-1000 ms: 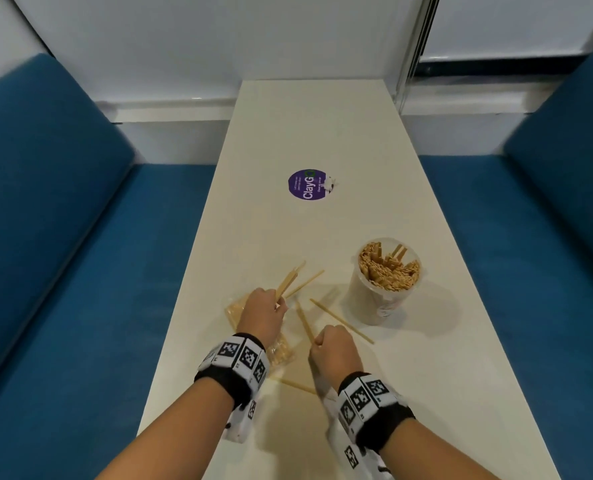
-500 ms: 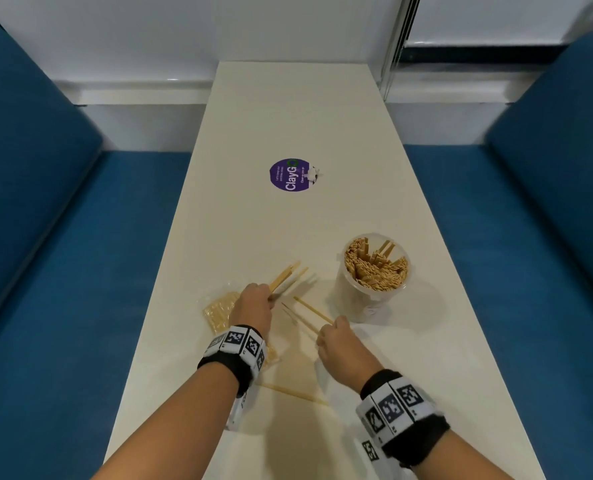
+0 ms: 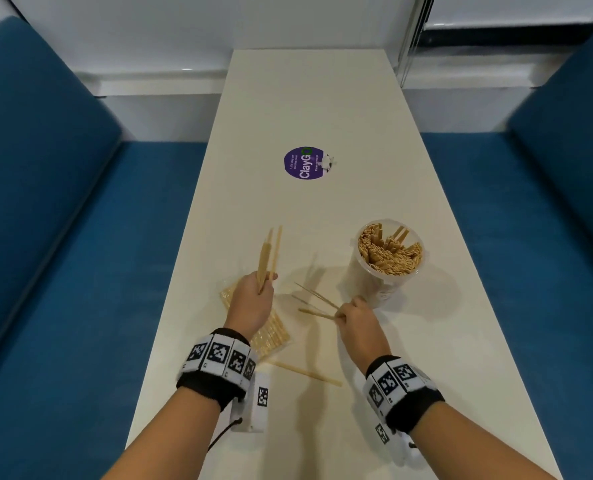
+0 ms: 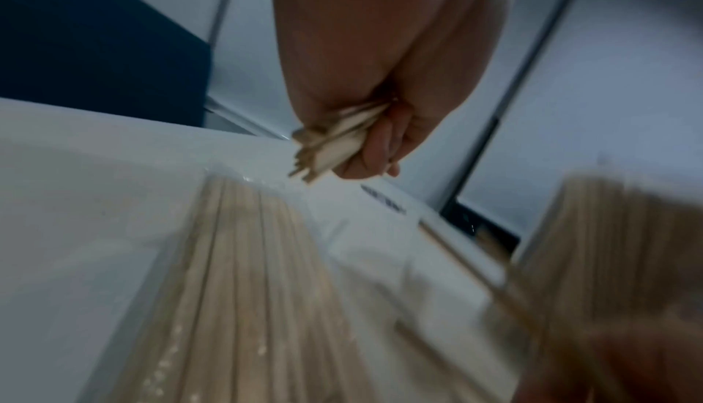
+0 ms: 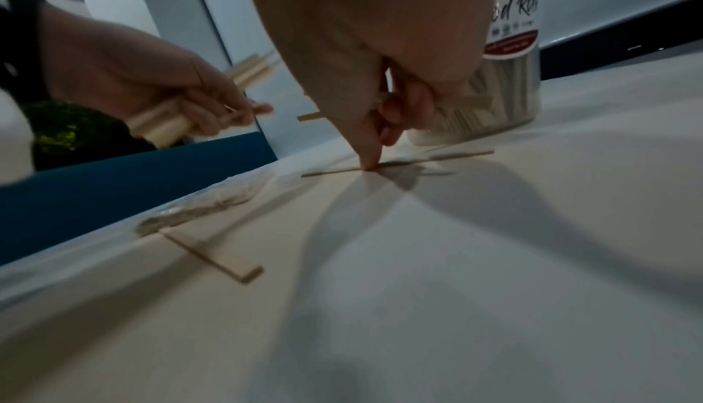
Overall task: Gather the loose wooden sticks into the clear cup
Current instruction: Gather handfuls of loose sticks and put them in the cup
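Vs the earlier frames: L hand has lifted its bundle so the sticks point up/away instead of lying low over the table, and R hand has moved fwd from the near sticks to just beside the cup, now with sticks in its fingers. Scene, big to small: blue bench seats [image 3: 45, 237] both sides, long white table [image 3: 323, 98] w/ purple sticker [image 3: 304, 163] mid-way. Clear cup [image 3: 388, 258] stands upright on table, R of centre, already packed w/ sticks, so most of the job looks done. A clear packet of sticks [image 3: 271, 336] lies flat under/behind L wrist; can't tell if it counts as loose. L hand [image 3: 251, 299] is curled round a bundle of sticks [image 3: 266, 258], held above the table. R hand [image 3: 357, 322] pinches a few thin sticks [image 3: 317, 304] fanning out to the left, w/ one fingertip [image 5: 369, 166] down on the table at a stick lying there [image 5: 456, 155]; blur hides exact count. One loose stick [image 3: 305, 373] lies flat near the table edge btwn the wrists, untouched. Left to do, by my read: drop both handfuls into cup, grab that last stick.
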